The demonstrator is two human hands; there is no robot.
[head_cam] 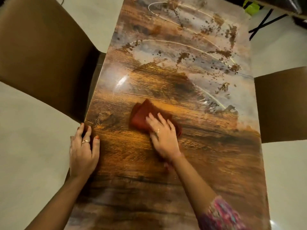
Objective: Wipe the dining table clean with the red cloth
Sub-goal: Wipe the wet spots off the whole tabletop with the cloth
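Observation:
The glossy wood-grain dining table [136,163] runs away from me. A folded red cloth [141,115] lies flat near its middle. My right hand [163,136] presses on the cloth's near right part with straight, spread fingers. My left hand [83,150] rests flat on the table's left edge, fingers straight. Brown crumbs and smears [221,53] cover the far right half of the tabletop, with thin pale arcs across them. The near part of the wood looks shiny and free of crumbs.
A brown chair [41,52] stands at the table's left side and another brown chair [280,105] at its right. Black crossed legs [262,22] and something green [251,7] sit on the pale floor at the far right.

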